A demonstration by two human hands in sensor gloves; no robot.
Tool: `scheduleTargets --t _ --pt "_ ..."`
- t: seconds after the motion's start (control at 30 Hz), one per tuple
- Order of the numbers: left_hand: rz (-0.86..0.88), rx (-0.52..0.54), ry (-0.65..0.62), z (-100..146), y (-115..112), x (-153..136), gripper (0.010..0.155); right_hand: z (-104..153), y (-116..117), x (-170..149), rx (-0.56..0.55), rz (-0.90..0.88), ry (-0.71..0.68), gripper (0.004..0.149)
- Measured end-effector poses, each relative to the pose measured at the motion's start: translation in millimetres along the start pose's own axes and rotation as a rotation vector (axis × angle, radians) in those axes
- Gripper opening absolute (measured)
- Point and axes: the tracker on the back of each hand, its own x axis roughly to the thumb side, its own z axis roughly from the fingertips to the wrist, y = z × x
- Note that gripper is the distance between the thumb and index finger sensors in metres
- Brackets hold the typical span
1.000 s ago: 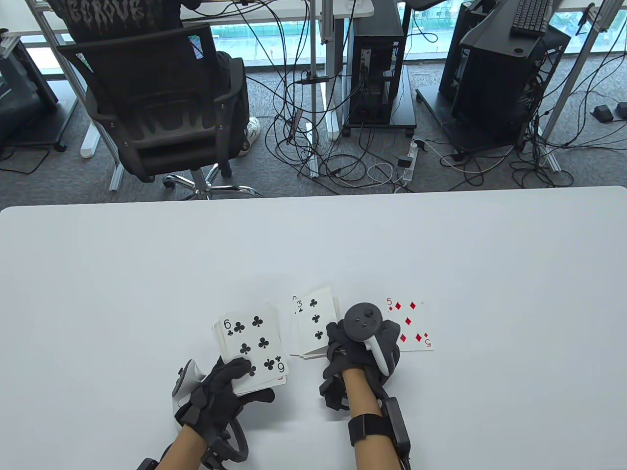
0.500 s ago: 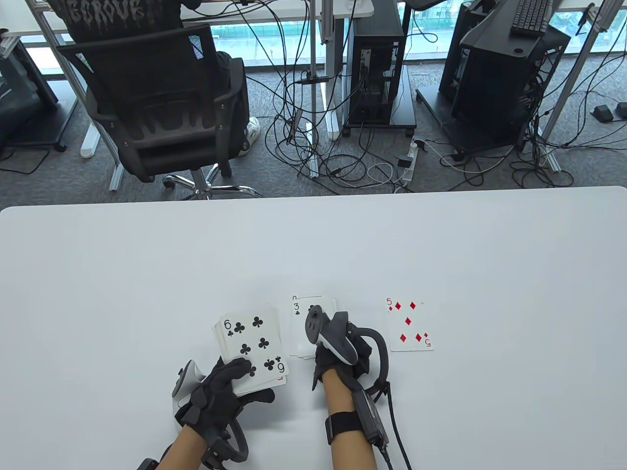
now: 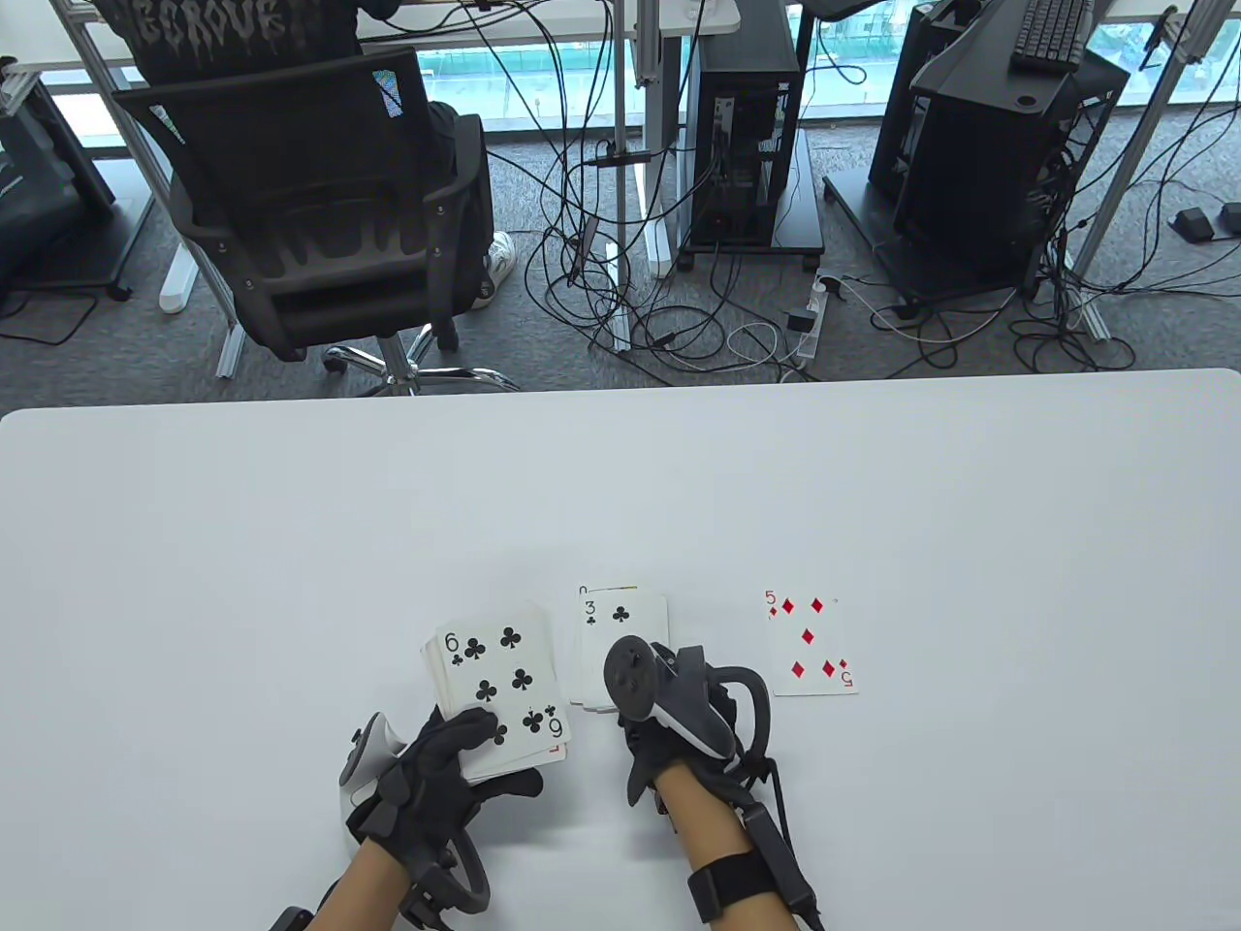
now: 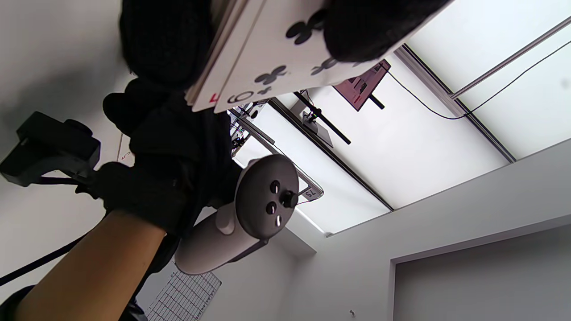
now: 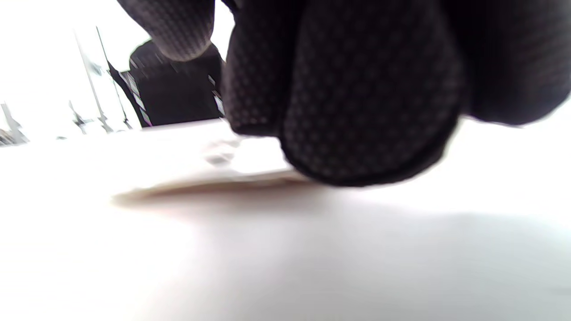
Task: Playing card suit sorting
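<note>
Nearest the bottom edge, the left hand (image 3: 441,766) grips a fanned deck (image 3: 499,684) with the six of clubs on top, thumb laid over the card's near corner. Beside it, the right hand (image 3: 679,722) sits at the near edge of the clubs pile (image 3: 620,640) topped by a three of clubs; whether its fingers (image 5: 370,111) hold a card I cannot tell. To the right, well apart, a five of diamonds (image 3: 810,642) lies face up on the white surface (image 3: 620,485). Beyond stands an office chair (image 3: 310,204).
</note>
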Motion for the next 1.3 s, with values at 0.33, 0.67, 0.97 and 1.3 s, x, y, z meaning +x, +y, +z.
scheduleTargets --t 0.33,0.67,0.97,1.3 --pt "-0.006 -0.003 0.029 0.0 -0.6 -2.5 0.061 34.8 -11.4 15.5 -0.124 -0.586 -0.189 0.061" --pt "-0.028 -0.032 0.027 -1.6 -3.4 -0.2 0.061 45.8 -8.9 45.4 -0.15 -0.357 -0.302 0.078" --pt "-0.058 -0.045 0.03 -2.2 -1.8 0.0 0.061 45.0 -10.1 34.6 -0.218 -0.44 -0.271 0.046" --pt "-0.024 -0.021 0.012 -1.3 -1.8 1.0 0.06 36.3 -9.0 8.7 -0.248 -0.511 -0.164 0.041"
